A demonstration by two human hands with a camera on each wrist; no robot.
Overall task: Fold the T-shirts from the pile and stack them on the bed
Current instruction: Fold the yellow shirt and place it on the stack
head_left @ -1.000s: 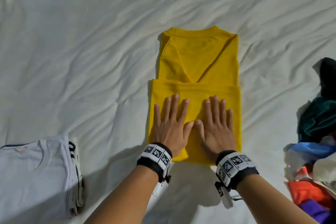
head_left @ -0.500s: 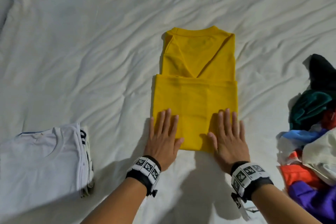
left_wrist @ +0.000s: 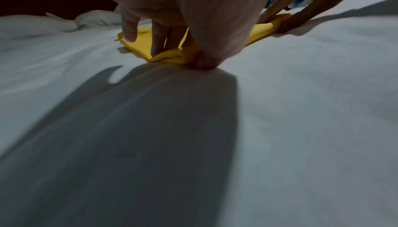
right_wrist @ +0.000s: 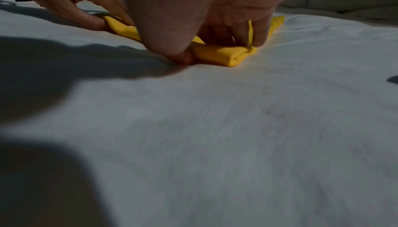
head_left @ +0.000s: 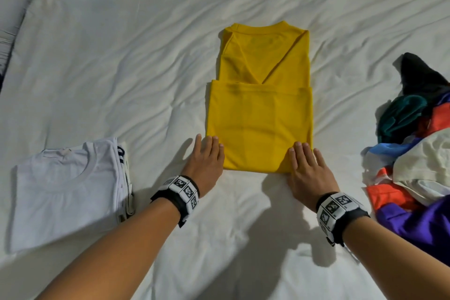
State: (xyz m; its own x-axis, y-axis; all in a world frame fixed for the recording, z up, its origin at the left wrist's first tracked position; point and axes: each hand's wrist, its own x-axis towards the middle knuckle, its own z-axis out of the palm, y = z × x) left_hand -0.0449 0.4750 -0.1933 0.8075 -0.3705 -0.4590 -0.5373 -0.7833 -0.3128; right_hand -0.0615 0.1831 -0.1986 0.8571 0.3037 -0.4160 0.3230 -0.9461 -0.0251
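A yellow T-shirt [head_left: 260,117] lies on the white bed sheet [head_left: 121,56], sleeves folded in and its lower part folded up over the middle. My left hand [head_left: 207,156] is at its near left corner and my right hand [head_left: 304,163] at its near right corner. In the left wrist view the fingers [left_wrist: 157,50] lie on top of the yellow fold [left_wrist: 168,58] with the thumb at its edge. The right wrist view shows the same pinch on the yellow corner [right_wrist: 234,55].
A folded white T-shirt stack [head_left: 65,190] sits at the near left. The loose pile of coloured shirts [head_left: 418,153] is at the right edge. A pillow [head_left: 14,7] lies at the far left. Bare sheet stretches beyond the yellow shirt.
Both hands slid from the middle of the folded part back and outward to its near corners, and now pinch the near edge.
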